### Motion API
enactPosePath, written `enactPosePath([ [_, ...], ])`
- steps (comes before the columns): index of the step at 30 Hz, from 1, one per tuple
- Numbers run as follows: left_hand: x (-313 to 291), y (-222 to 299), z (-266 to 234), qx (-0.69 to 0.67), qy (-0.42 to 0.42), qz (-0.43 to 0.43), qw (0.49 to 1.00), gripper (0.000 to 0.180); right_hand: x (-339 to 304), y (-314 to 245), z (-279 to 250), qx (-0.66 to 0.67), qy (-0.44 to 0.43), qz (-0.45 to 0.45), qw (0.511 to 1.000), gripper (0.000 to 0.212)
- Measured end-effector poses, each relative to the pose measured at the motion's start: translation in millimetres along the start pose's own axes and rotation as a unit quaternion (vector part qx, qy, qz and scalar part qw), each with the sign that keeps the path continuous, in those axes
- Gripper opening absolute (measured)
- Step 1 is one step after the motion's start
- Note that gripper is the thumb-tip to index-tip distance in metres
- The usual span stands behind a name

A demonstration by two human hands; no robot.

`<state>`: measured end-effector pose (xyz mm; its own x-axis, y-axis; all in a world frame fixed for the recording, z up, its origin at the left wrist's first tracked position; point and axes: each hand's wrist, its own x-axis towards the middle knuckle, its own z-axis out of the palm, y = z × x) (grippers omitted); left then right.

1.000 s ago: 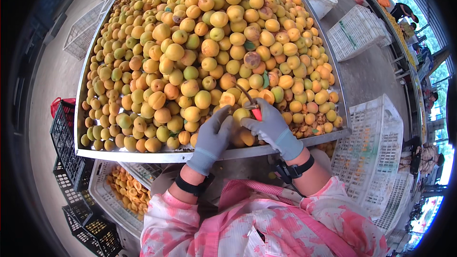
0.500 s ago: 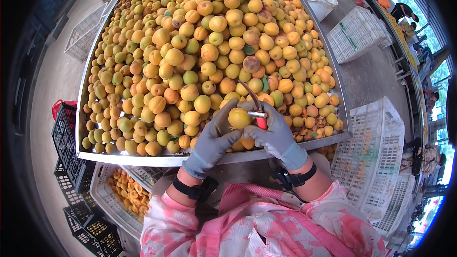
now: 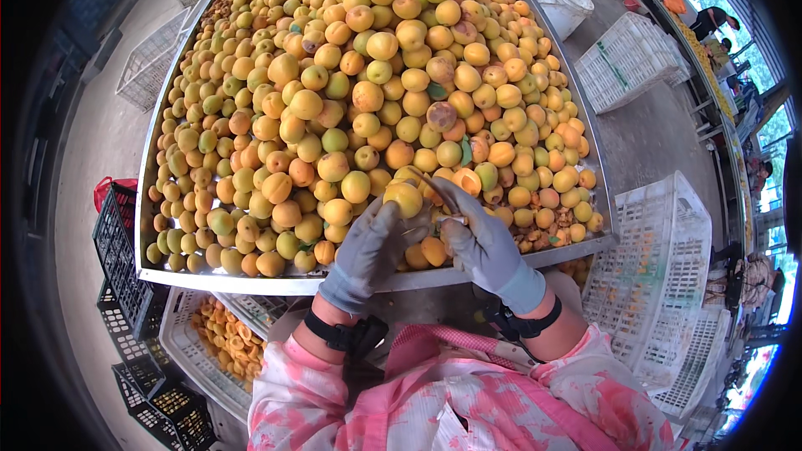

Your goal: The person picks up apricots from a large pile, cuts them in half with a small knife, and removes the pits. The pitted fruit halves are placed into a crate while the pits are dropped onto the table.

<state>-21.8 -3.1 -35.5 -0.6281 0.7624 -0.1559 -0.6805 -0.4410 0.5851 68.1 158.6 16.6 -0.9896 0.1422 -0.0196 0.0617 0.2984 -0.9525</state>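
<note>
Both my hands wear grey gloves and meet above the near edge of a metal-rimmed table (image 3: 251, 282) heaped with apricots (image 3: 284, 117). My left hand (image 3: 365, 244) is closed on one yellow apricot (image 3: 404, 198), held up between thumb and fingers. In my right hand (image 3: 486, 244) is a small curved knife (image 3: 452, 219). Its metal collar shows by the thumb, while the handle is mostly covered by the glove. The blade is blurred and close to the apricot's upper right side. A cut apricot half (image 3: 468, 181) lies just beyond my right fingers.
Below the table's left front edge stands a white crate (image 3: 188, 338) of apricot halves. Black crates (image 3: 125, 234) are stacked at the far left. White crates (image 3: 647, 276) stand close on the right, with a white bucket (image 3: 565, 5) farther back. Other people work along a distant bench.
The apricot has shifted slightly left and up with my left hand. My right hand has turned the knife, so its red handle no longer shows and the blade tilts toward the apricot.
</note>
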Motion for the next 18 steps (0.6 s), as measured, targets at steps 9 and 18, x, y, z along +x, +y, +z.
enactPosePath([
  [9, 2.8, -9.2, -8.4, 0.051, -0.017, -0.003, 0.999, 0.059, 4.1, 4.9, 8.3, -0.125, -0.025, -0.055, 0.990, 0.056],
  [18, -3.3, -3.9, 1.7, 0.135, 0.019, 0.030, 0.990, 0.049, 0.6, -2.3, 6.9, -0.250, -0.057, 0.020, 0.966, 0.061],
])
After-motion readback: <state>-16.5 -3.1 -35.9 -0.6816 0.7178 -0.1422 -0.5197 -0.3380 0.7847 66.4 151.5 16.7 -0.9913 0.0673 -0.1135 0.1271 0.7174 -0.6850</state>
